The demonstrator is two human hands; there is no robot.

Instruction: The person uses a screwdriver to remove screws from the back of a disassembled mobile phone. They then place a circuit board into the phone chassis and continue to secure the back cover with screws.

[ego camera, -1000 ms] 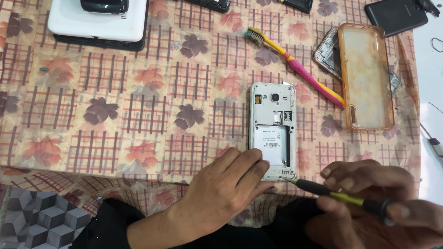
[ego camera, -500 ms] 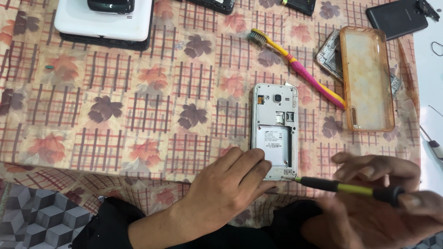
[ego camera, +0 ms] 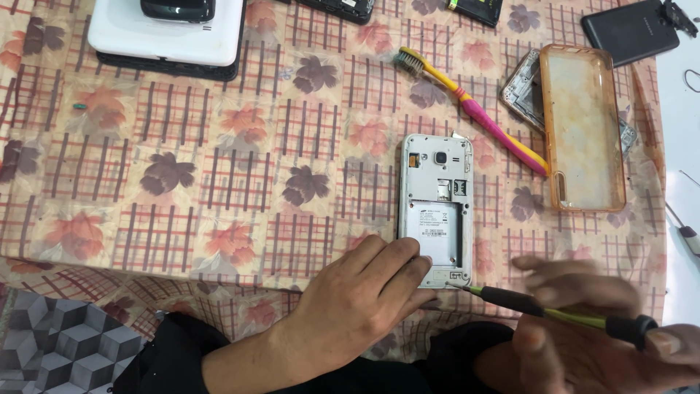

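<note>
Covering the desk (ego camera: 182,190) is a checked cloth printed with leaves, and near its front edge lies a white phone (ego camera: 435,208) with its back cover off, the battery bay empty. At the far left a white box (ego camera: 168,33) carries a dark handset (ego camera: 177,9). To the right lie a clear orange phone case (ego camera: 583,128) and a pink-and-yellow toothbrush (ego camera: 477,109). The left hand (ego camera: 364,306) rests half-curled, fingertips pressing the phone's near left corner. The right hand (ego camera: 583,328), blurred, is closed around a yellow-and-black screwdriver (ego camera: 554,312), tip at the near right corner. Steady work here probably needs firm downward pressure and the tip seated squarely.
</note>
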